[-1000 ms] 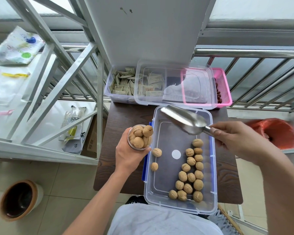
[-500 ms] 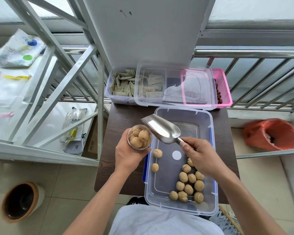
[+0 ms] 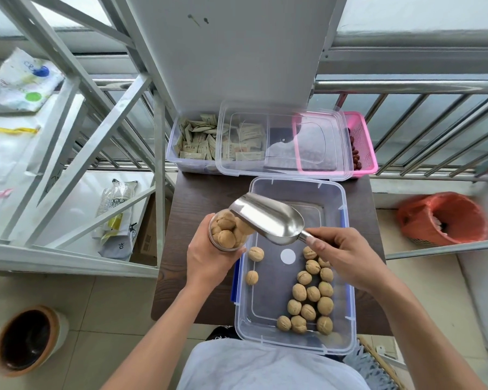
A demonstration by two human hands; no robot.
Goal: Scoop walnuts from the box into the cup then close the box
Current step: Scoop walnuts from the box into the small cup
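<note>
The left hand (image 3: 209,257) is wrapping its fingers round a small clear plastic cup (image 3: 227,232), holding it upright just over the left rim of a large clear rectangular plastic box (image 3: 273,299) with blue latches. The cup is brimming with pale brown walnuts, heaped above its lip.

The right hand (image 3: 341,257) is pinching the handle of a shiny metal scoop (image 3: 268,218) between thumb and curled fingers. The scoop is tilting with its open mouth down and to the left, meeting the right edge of the cup where a walnut is showing under its lip. Its rounded back is facing the camera, so its inside is hidden.

The box is sitting open on a dark brown wooden table (image 3: 197,198). More loose walnuts (image 3: 310,299) are lying on its floor, most of them bunched along the right side under the right hand, and two are sitting apart near the left wall, just beside the cup.

Behind the box, a clear plastic lid (image 3: 282,142) is lying across a clear tub of paper sachets (image 3: 195,139) and a pink plastic basket (image 3: 361,139). An orange-lined bin (image 3: 445,218) is standing on the floor to the right, and a brown round pot (image 3: 26,339) is standing to the left
</note>
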